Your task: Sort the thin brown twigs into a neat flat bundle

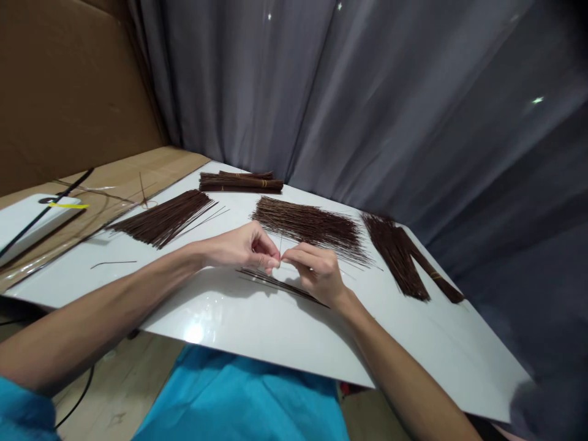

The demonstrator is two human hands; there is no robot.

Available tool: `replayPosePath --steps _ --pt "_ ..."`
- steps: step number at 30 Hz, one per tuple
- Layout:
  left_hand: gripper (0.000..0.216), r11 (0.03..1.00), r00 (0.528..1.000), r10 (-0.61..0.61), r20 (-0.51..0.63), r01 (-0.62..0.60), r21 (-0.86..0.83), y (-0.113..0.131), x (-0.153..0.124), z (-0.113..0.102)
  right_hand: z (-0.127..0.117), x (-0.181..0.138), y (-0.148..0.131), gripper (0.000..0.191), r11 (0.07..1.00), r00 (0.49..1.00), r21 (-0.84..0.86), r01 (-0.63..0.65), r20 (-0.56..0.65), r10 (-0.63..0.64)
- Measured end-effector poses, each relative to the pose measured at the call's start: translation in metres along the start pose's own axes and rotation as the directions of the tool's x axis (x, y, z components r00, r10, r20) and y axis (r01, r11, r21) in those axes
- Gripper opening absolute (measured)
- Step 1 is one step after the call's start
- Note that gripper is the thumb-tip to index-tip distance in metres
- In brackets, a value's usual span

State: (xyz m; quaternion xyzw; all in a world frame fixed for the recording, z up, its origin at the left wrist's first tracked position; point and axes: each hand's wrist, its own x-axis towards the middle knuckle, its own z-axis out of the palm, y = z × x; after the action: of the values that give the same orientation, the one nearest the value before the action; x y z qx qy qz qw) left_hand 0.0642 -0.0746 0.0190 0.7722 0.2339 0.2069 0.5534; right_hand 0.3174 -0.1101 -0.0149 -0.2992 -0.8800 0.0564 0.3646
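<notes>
A single thin brown stick (281,241) rises almost upright from between my fingertips. My left hand (252,248) pinches it from one side, thumb against index finger. On the other side my right hand (316,267) pinches close to the same spot, its fingertips nearly touching the left ones. Below both hands, a few loose sticks (294,289) lie slantwise on the white table (257,331), partly hidden by my right hand. Just beyond my hands spreads a wide pile of such brown sticks (312,223).
More sticks (168,217) are fanned out at the left, near a lone bent stick (113,264). Tied bundles (241,182) lie at the back; another pile (397,257) and a tied bundle (434,269) lie right. A white box (34,217) stands on cardboard; a grey curtain (367,122) borders the table.
</notes>
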Motion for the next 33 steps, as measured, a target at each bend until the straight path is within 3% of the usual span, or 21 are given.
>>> replayPosePath --steps 3,5,8,10,12,14,17,19,23,27,30,33 --pt "0.036 0.987 0.980 0.080 -0.183 -0.103 -0.120 0.001 0.005 0.008 0.004 -0.002 -0.002 0.021 0.999 0.977 -0.044 -0.010 -0.212 0.001" --pt "0.038 0.977 0.951 0.119 -0.284 -0.163 -0.137 0.000 0.008 0.015 0.007 -0.004 -0.004 0.020 0.995 0.964 -0.093 -0.016 -0.265 -0.009" --pt "0.035 0.976 0.883 0.194 -0.428 -0.218 -0.006 -0.001 0.010 0.020 0.009 -0.005 -0.007 0.022 0.974 0.971 -0.227 -0.021 -0.238 -0.035" --pt "0.029 0.962 0.828 0.271 -0.491 -0.210 0.177 -0.002 0.010 0.020 0.007 -0.004 -0.010 0.024 0.939 0.986 -0.341 0.040 -0.137 -0.091" --pt "0.023 0.908 0.810 0.356 -0.465 -0.183 0.377 -0.005 0.010 0.020 0.002 -0.003 -0.012 0.026 0.893 0.988 -0.429 0.138 -0.009 -0.156" --pt "0.021 0.818 0.834 0.420 -0.358 -0.178 0.546 -0.009 0.010 0.019 -0.005 0.000 -0.013 0.028 0.852 0.978 -0.482 0.202 0.062 -0.197" --pt "0.021 0.695 0.875 0.440 -0.205 -0.187 0.694 -0.015 0.011 0.020 -0.016 0.004 -0.010 0.028 0.864 0.982 -0.467 0.189 0.061 -0.181" --pt "0.020 0.670 0.893 0.416 -0.172 -0.173 0.722 -0.015 0.012 0.021 -0.020 0.006 -0.004 0.029 0.911 0.990 -0.388 0.142 0.048 -0.134" --pt "0.018 0.768 0.938 0.329 -0.112 -0.197 0.609 -0.006 0.008 0.021 -0.022 0.009 0.008 0.029 0.995 0.999 -0.102 0.014 0.050 -0.009" --pt "0.021 0.917 0.962 0.256 -0.091 -0.212 0.337 0.007 0.002 0.014 -0.023 0.015 0.007 0.024 0.976 0.994 0.191 -0.106 0.034 0.102" --pt "0.031 0.966 0.968 0.220 -0.123 -0.199 0.165 0.015 -0.003 0.009 -0.021 0.017 -0.003 0.024 0.958 0.990 0.254 -0.134 -0.002 0.139" --pt "0.039 0.987 0.966 0.163 -0.201 -0.161 0.023 0.017 -0.006 0.006 -0.013 0.013 -0.013 0.022 0.975 0.990 0.206 -0.081 -0.096 0.102"
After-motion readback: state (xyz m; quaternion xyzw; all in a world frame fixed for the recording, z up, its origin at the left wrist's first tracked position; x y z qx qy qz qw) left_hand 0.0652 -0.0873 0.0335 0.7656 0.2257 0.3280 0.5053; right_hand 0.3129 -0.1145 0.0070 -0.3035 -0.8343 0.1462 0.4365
